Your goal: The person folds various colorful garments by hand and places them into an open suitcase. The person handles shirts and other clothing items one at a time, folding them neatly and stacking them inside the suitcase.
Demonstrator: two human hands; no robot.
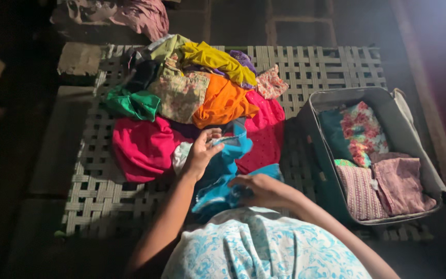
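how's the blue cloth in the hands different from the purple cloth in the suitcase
The blue cloth is bright turquoise and crumpled, gripped by the left hand and right hand. The purple cloth is dull mauve, folded flat and untouched. The blue one lies on the woven cot by the loose pile; the purple one sits packed in the grey suitcase. Both are fabric garments.

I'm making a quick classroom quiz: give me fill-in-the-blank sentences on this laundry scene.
1. Both hands, left hand and right hand, grip a bright ____ cloth.
2. The open grey suitcase lies to the person's ____.
3. The heap of clothes rests on a ____ cot.

Missing: blue; right; woven
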